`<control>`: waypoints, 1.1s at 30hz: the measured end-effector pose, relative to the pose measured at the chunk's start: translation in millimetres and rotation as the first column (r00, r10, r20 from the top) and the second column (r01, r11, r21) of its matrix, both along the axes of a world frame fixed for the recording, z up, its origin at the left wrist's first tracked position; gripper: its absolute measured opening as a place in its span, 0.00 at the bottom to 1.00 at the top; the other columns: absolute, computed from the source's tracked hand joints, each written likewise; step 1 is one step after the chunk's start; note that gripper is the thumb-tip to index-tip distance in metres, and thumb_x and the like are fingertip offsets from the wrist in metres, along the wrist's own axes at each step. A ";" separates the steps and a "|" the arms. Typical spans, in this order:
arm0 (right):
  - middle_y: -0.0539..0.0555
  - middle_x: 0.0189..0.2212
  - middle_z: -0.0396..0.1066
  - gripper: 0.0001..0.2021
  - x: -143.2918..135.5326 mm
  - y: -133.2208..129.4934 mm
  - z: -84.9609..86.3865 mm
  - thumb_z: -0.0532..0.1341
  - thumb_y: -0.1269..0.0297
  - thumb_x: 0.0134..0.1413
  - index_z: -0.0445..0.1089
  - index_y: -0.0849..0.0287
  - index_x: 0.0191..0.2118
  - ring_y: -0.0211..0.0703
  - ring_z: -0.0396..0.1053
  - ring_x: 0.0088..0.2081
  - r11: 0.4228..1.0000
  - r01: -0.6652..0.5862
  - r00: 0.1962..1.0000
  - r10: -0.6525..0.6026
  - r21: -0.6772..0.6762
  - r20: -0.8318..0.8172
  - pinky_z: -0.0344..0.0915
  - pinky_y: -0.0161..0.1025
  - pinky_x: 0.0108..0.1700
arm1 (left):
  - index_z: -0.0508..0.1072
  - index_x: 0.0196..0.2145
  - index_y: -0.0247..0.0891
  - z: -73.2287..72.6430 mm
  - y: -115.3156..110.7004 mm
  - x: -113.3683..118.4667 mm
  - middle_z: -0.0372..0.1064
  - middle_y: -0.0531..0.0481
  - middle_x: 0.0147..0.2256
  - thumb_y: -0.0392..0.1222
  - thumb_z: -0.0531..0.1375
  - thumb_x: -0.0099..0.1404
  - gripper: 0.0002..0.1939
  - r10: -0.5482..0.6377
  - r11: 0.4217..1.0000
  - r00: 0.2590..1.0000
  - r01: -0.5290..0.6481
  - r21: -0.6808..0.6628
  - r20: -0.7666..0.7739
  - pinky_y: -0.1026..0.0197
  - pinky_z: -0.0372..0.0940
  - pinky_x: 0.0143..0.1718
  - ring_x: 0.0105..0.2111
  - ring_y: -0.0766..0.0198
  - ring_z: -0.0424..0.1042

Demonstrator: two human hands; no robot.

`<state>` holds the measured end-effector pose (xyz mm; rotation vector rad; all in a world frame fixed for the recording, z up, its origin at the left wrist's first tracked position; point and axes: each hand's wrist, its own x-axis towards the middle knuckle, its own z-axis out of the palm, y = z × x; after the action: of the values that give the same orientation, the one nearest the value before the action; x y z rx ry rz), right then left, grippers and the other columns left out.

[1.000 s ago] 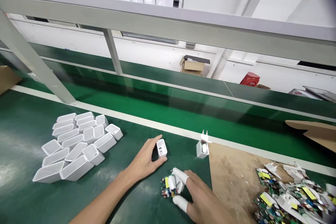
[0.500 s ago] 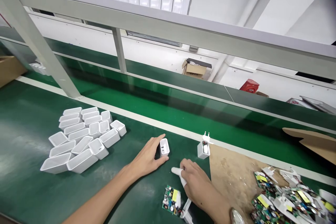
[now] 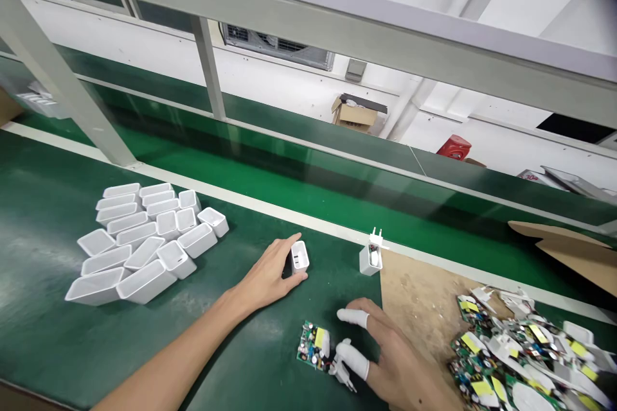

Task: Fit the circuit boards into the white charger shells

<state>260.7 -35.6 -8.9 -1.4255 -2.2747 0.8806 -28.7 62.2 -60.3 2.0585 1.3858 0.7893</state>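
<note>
A white plastic charger housing (image 3: pixel 299 258) stands on the green bench, its open top facing up. My left hand (image 3: pixel 268 270) curls around its left side, fingers behind it and thumb in front. My right hand (image 3: pixel 385 350) has white covers on its thumb and index finger, which are spread apart with nothing between them. Its thumb is close to the plug end of a circuit board (image 3: pixel 313 345) lying on the bench. Another white housing (image 3: pixel 370 260), with a board and two-pin plug sticking out of its top, stands farther back.
Several open white housings (image 3: pixel 147 273) stand grouped at left. At right, a pile of circuit boards with plugs (image 3: pixel 520 350) lies on brown cardboard (image 3: pixel 414 295). A pale metal frame post (image 3: pixel 96 122) and crossbar (image 3: pixel 308 3) rise beyond the bench.
My right hand has moved back toward the circuit board and its fingers have spread. My left hand stays at the housing. The whole view has shifted slightly.
</note>
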 end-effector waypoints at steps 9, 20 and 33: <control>0.60 0.55 0.72 0.33 -21.6 -4.0 -26.9 0.60 0.77 0.58 0.59 0.51 0.68 0.55 0.72 0.55 0.962 -0.127 0.990 0.138 0.241 -0.031 0.74 0.56 0.57 | 0.55 0.72 0.42 -0.5 -1.5 -0.1 0.68 0.38 0.58 0.44 0.66 0.69 0.40 -0.017 1.000 1.000 0.017 -0.014 -0.011 0.39 0.66 0.63 0.59 0.43 0.70; 0.57 0.56 0.65 0.27 -15.6 48.5 -16.8 0.57 0.73 0.64 0.60 0.50 0.66 0.41 0.74 0.42 0.915 0.216 0.929 -0.086 0.340 -0.361 0.77 0.38 0.44 | 0.43 0.76 0.49 -2.1 -10.5 6.2 0.65 0.40 0.64 0.36 0.62 0.70 0.45 -0.054 0.998 0.995 0.051 0.043 0.078 0.43 0.64 0.67 0.62 0.48 0.70; 0.63 0.56 0.68 0.29 -15.4 35.6 -16.1 0.56 0.77 0.64 0.58 0.58 0.69 0.49 0.72 0.57 0.812 0.222 0.930 -0.011 0.540 -0.367 0.76 0.43 0.56 | 0.70 0.60 0.49 8.7 -13.2 20.7 0.75 0.48 0.49 0.39 0.73 0.62 0.32 -0.166 0.984 0.985 0.169 -0.056 0.054 0.53 0.74 0.48 0.44 0.54 0.76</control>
<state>245.3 0.0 -25.0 -1.0214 -1.9169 0.3130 -8.0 49.0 -51.5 2.0631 1.1779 0.7132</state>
